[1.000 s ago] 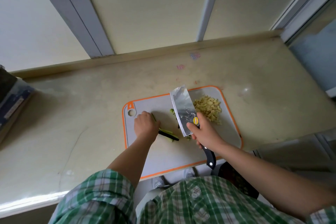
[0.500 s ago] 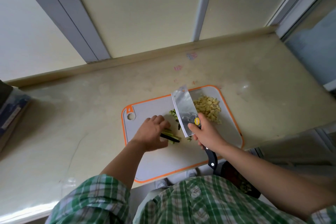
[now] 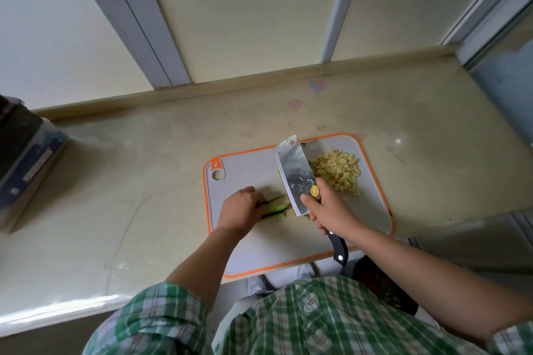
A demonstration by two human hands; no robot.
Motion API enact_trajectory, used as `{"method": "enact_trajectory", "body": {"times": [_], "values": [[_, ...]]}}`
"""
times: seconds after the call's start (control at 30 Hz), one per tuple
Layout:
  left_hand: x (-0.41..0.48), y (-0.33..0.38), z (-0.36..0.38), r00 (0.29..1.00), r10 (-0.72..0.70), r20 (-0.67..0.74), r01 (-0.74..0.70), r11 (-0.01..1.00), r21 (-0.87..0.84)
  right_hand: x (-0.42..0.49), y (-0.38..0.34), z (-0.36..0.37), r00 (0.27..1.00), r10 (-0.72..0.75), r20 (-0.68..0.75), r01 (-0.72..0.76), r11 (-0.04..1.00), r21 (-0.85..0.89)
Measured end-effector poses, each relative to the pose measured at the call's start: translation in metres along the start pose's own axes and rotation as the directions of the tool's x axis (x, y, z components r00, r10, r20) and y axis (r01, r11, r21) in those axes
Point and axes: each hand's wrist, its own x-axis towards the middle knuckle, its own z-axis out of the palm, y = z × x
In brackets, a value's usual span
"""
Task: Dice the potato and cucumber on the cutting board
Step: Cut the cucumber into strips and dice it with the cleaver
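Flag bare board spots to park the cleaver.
Free on grey orange-rimmed cutting board: near strip between forearms; far-left patch between hang hole and steel cleaver. Crowded: middle (left hand, green cucumber strips, right hand) and pale diced potato pile far right.

cleaver blade [image 3: 294,173]: polished metal, mirror-bright, wet flecks stuck on it. handle [image 3: 339,248]: glossy black plastic, metal rivets [image 3: 341,257]. yellow sticker [image 3: 315,189] at the blade heel, shiny. cutting board [image 3: 245,245]: smooth matt grey plastic, orange rim. counter [image 3: 129,181]: beige, stone-look, smooth, low sheen, hairline crack on the left. potato dice [image 3: 337,171]: pale yellow, dull, moist-looking. cucumber strips [image 3: 275,209]: dark glossy skin, pale wet flesh. shirt [image 3: 302,320]: woven green-white plaid cloth, matt. wall panels [image 3: 253,8]: flat matt cream. frames [image 3: 129,17]: smooth grey, satin, metal-looking.
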Motion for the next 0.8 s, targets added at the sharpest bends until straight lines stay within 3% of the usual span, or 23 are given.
{"method": "enact_trajectory", "body": {"times": [0.1, 0.17, 0.23, 0.33, 0.63, 0.8], "values": [[0.006, 0.002, -0.002, 0.997, -0.065, -0.044, 0.067, 0.997, 0.039, 0.002, -0.001, 0.001, 1.000, -0.017, -0.010, 0.017, 0.999, -0.051], [0.006, 0.002, 0.000, 0.998, -0.020, -0.055, 0.026, 0.993, 0.117, 0.002, 0.000, 0.002, 0.997, -0.058, -0.057, 0.048, 0.985, -0.166], [0.003, 0.001, 0.002, 0.999, 0.033, -0.043, -0.025, 0.985, 0.168, 0.001, 0.001, 0.001, 0.983, -0.153, -0.100, 0.108, 0.926, -0.362], [-0.003, -0.003, 0.007, 0.997, 0.072, -0.033, -0.064, 0.978, 0.199, -0.002, 0.003, 0.004, 0.972, -0.231, -0.049, 0.159, 0.793, -0.588], [-0.011, -0.004, 0.015, 0.997, 0.057, -0.047, -0.050, 0.988, 0.146, -0.007, 0.014, 0.027, 0.967, -0.254, -0.032, 0.164, 0.711, -0.684], [-0.017, 0.004, 0.018, 0.998, -0.032, -0.060, 0.037, 0.996, 0.086, -0.004, 0.019, 0.040, 0.963, -0.271, -0.017, 0.178, 0.679, -0.712]]}}
